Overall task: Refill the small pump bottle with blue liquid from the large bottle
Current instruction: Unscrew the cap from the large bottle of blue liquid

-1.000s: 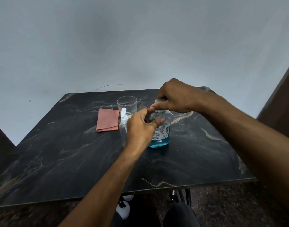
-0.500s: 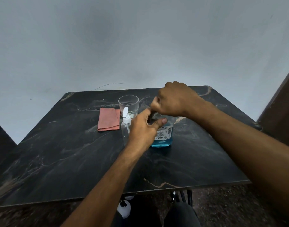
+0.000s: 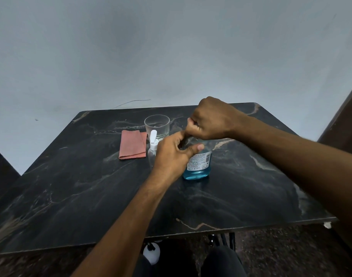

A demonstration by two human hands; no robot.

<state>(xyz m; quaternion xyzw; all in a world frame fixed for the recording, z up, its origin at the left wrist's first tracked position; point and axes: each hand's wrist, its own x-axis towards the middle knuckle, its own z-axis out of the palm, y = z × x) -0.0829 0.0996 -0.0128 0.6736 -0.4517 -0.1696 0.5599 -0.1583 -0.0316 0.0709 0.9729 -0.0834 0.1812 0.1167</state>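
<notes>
The large clear bottle (image 3: 198, 166) stands upright on the dark marble table (image 3: 71, 186), with blue liquid in its lower part and a white label. My left hand (image 3: 173, 154) is wrapped around its upper body. My right hand (image 3: 211, 119) is closed in a fist over the bottle's top, which hides the cap. Just left of the large bottle stands the small clear pump bottle (image 3: 152, 148) with its white pump head; my left hand covers part of it.
An empty clear glass (image 3: 157, 124) stands behind the pump bottle. A folded pink cloth (image 3: 132, 144) lies to the left of it. The table's front edge runs near my knees. A dark wooden panel stands at the far right.
My right hand has turned on the bottle's top and closed into a tighter fist; the white cap that showed under it a second ago is hidden. The left hand stays on the bottle.
</notes>
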